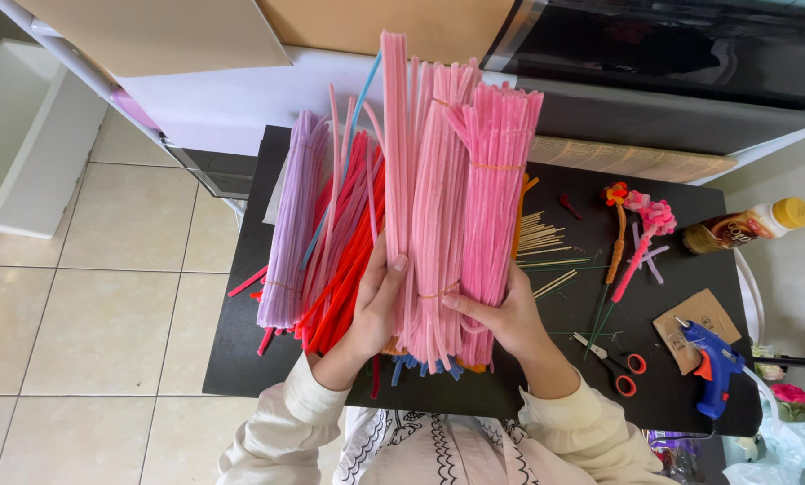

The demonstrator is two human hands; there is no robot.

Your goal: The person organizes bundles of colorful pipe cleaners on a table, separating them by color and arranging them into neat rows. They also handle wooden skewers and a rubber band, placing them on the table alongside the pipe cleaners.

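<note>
Head view, bundles: a thick stack of pipe-cleaner bundles (438, 207) stands between the two hands, over the middle of the black table (241, 359). The pink bundles are in front; a lilac bundle (295, 224) and red ones (353, 251) lean at the left side.
Head view, long axis: the stems run away from the person, from the lower ends near the wrists to the tips toward the far edge of the table, a little fanned out at the top.
Head view, left hand (375, 310): it holds the stack from the left, with the thumb laid on the pale pink bundle and the fingers hidden behind the stems.
Head view, right hand (501, 319): it holds the stack from the right, with the fingers curled around the bright pink bundle (497, 198) near its lower rubber band.
Head view, nearer hand: both hands touch the stack at about the same height, so neither is clearly nearer.
Head view, surface: to the right of the hands lie thin wooden sticks (542, 235), a half-made flower of twisted stems (636, 224), small scissors with red handles (614, 364), a blue glue gun (712, 364) on a piece of cardboard, and a bottle with a yellow cap (753, 223).
Head view, room: a tiled floor (106, 305) lies at the left, and a white shelf with cardboard stands behind the table.
</note>
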